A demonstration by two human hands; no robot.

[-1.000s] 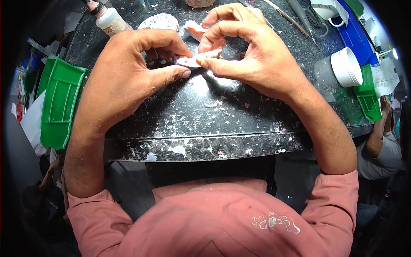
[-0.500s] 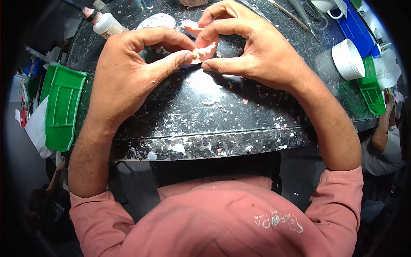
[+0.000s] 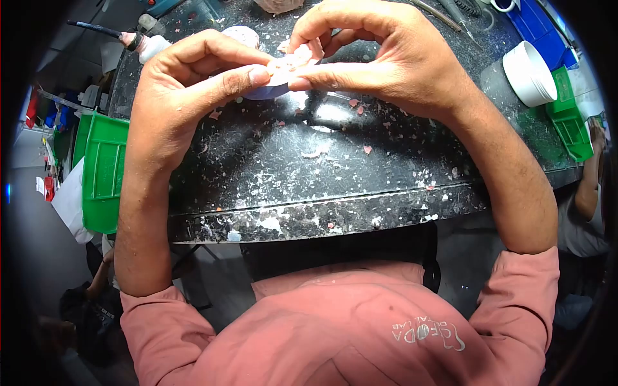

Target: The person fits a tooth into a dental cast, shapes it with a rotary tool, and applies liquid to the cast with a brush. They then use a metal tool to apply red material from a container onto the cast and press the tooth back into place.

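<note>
A small pink and white dental piece with a row of teeth (image 3: 293,62) is held between both hands near the top of the black table. My left hand (image 3: 206,83) pinches its left side between thumb and finger. From the right, my right hand (image 3: 367,61) grips it, thumb below and fingers above. Just beneath the piece shows a bluish-white base (image 3: 269,92), partly hidden by my fingers. Behind my left hand lies a round white disc (image 3: 241,36).
Pink and white scraps dot the black table (image 3: 309,174). Green trays stand at left (image 3: 104,174) and right (image 3: 570,116), a white tub (image 3: 529,74) at right, and a blue tray (image 3: 537,32) behind it. A bottle (image 3: 153,47) stands upper left. A co-worker's arm (image 3: 589,180) shows far right.
The view has shifted slightly. Both hands still hold the piece, which is now turned differently, and more of the bluish base shows below it. Extra pink scraps are visible on the table under the hands.
</note>
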